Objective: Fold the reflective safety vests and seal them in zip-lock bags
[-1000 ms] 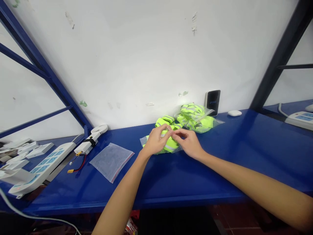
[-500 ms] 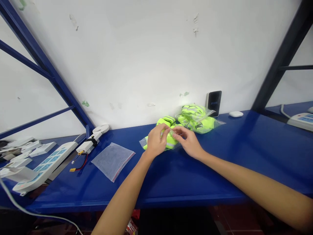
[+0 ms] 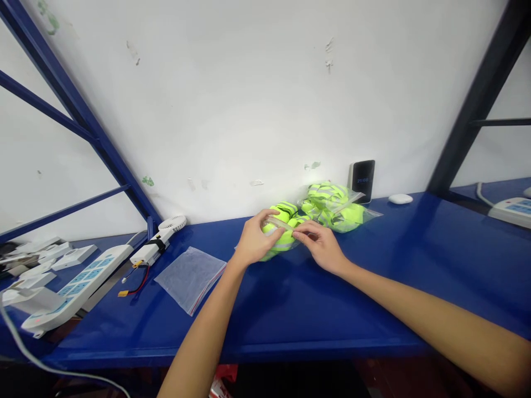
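Note:
Bright yellow-green reflective fabric with grey stripes lies bundled in a clear zip bag on the blue table. My left hand curves around the bag's left upper part, thumb and forefinger apart along its pale edge strip. The right end of that strip is pinched by my right hand, between thumb and forefinger. Its other fingers curl inward. Just behind my right hand, a second clear bag with the same kind of fabric rests near the wall. A flat, clear zip bag lies left of my left forearm.
A white handheld fan and a wired connector sit at the left, beside a long power strip. A dark-screened device leans on the wall, with a white rounded object to its right. Blue frame bars rise at left.
My left hand has shifted slightly left and its thumb and forefinger have spread, baring the pale edge strip. My right hand keeps its pinch. The view has tilted up a little.

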`<state>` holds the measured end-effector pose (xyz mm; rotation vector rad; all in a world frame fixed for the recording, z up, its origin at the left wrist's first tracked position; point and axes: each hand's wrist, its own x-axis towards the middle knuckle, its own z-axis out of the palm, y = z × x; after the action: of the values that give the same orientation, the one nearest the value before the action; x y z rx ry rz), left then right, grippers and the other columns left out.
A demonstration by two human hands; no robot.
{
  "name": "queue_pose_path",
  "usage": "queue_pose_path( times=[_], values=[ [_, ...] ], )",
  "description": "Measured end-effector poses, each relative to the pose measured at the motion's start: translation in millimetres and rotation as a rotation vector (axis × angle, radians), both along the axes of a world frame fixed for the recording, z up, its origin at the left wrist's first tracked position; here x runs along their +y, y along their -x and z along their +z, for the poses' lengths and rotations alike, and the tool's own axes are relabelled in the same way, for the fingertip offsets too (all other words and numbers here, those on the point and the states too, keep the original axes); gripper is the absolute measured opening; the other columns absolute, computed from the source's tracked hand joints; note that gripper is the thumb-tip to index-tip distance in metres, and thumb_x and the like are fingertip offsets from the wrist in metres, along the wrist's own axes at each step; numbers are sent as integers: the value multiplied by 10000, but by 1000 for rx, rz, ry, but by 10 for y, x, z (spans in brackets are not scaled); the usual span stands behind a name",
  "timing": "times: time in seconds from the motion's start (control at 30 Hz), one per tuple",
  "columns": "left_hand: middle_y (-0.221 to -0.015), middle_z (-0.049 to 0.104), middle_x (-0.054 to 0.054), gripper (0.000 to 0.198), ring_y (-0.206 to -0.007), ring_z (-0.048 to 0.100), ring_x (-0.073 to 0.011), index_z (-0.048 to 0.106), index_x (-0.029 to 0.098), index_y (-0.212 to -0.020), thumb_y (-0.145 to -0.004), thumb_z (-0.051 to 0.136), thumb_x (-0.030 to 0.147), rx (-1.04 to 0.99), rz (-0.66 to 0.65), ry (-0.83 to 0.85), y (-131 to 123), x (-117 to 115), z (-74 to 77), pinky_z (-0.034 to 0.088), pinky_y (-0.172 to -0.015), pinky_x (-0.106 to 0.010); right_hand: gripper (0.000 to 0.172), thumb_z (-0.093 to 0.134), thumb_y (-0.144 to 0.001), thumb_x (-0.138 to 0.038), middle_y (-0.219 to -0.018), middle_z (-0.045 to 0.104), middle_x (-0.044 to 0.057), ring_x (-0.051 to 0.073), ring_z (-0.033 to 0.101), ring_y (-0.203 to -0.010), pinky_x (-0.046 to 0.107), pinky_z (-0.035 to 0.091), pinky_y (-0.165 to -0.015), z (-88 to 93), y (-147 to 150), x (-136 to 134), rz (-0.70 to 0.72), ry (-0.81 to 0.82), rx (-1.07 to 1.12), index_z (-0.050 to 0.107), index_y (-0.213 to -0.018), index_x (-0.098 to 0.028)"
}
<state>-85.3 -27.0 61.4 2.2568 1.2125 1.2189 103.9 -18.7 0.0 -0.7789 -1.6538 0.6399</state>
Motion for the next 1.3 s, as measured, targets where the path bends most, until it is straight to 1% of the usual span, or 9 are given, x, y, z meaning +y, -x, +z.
queue_pose_path(
  times=[0.07, 0.13, 0.33, 0.57, 0.8, 0.9, 1.1, 1.2, 1.3],
  values=[
    [-1039, 712, -34, 262, -966, 649, -189, 686, 182, -1027, -799, 644, 306, 44, -79, 126, 46, 20, 86, 469, -882, -273, 156, 611, -882, -320, -887, 641, 56, 195, 583, -837, 314, 450, -732, -6, -3, 10, 15, -19, -23, 703, -846, -199],
    [-1006, 722, -40, 211, -960, 656, -191, 725, 176, -940, -811, 627, 312, 86, -130, 178, 57, 38, 124, 470, -885, -269, 152, 598, -893, -310, -900, 640, 57, 194, 586, -842, 316, 452, -740, -12, -5, 17, 19, -34, -39, 701, -863, -202],
    [-932, 733, -47, 230, -880, 676, -194, 733, 165, -874, -793, 650, 364, 29, -72, 147, -12, 62, 41, 492, -813, -261, 172, 536, -926, -285, -889, 627, 49, 189, 576, -851, 310, 435, -771, 2, 8, -5, 6, -92, -72, 666, -855, -197],
    [-877, 748, -47, 203, -843, 683, -193, 739, 143, -842, -794, 635, 311, 46, -103, 180, -31, 119, 13, 494, -799, -264, 200, 514, -927, -299, -744, 583, 10, 155, 512, -676, 282, 382, -638, 7, 47, -14, -40, 15, -114, 641, -826, -182],
    [-901, 754, -55, 258, -871, 685, -208, 759, 160, -859, -817, 626, 377, 88, -89, 163, -19, 143, 5, 494, -831, -284, 197, 559, -892, -327, -797, 652, 29, 149, 523, -669, 276, 388, -623, 10, 39, 13, -53, 52, -102, 684, -878, -176],
    [-892, 756, -55, 265, -874, 685, -211, 765, 164, -857, -814, 633, 390, 75, -81, 146, -21, 131, -26, 499, -846, -293, 216, 586, -869, -357, -753, 645, 24, 138, 506, -633, 269, 380, -591, 26, 25, 20, -24, 95, -93, 687, -845, -168],
    [-875, 758, -58, 260, -866, 679, -213, 769, 163, -844, -814, 636, 384, 45, -112, 155, -26, 78, -19, 505, -844, -302, 256, 605, -851, -408, -682, 602, -3, 112, 452, -571, 251, 347, -534, 45, -11, 0, 82, 148, -89, 666, -819, -162],
    [-876, 758, -52, 254, -855, 675, -207, 775, 174, -870, -811, 642, 382, 87, -176, 194, -31, 41, 20, 505, -816, -288, 258, 647, -821, -423, -632, 565, -21, 107, 429, -542, 249, 334, -513, 44, -41, -38, 59, 147, -125, 655, -797, -166],
    [-876, 761, -43, 253, -854, 678, -203, 776, 185, -878, -824, 631, 385, 112, -201, 209, -37, 30, 33, 500, -801, -276, 226, 636, -844, -398, -693, 614, 3, 129, 497, -600, 263, 380, -559, 51, -68, -73, 12, 56, -180, 667, -807, -176]
  ],
)
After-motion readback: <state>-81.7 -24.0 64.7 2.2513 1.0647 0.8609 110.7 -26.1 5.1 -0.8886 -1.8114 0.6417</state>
